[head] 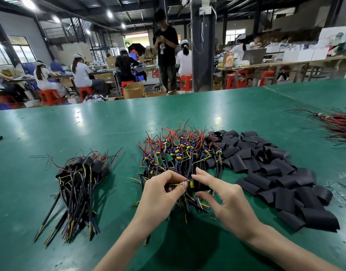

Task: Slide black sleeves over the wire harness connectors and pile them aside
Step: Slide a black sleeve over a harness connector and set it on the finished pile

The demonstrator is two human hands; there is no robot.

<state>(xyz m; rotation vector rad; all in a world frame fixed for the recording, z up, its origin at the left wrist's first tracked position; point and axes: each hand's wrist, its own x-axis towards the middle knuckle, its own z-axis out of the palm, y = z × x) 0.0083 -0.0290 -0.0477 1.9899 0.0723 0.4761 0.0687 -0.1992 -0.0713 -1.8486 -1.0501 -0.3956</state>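
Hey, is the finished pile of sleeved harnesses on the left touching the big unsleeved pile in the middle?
Apart. The head view shows bare green table between the sleeved pile and the unsleeved pile.

Hall, factory type. Roof: dark steel beams (138, 8); several round ceiling lamps (28, 3), all were lit. L wall (17, 26) was grey w/ windows (21, 49), daylight thru. Bright doorway (138, 39) stood at rear centre. Dark column (202, 65) mid-room, cables hung on it. Foreground: green worktable (109, 124), glossy, showed lamp glare. Behind: long benches (266, 64); workers in white caps (80, 69) sat there, one person in black (166, 47) stood. Red plastic stools (51, 96) & cardboard boxes (133, 90) were on floor. R bench carried white boxes (305, 53), laptop (253, 55).
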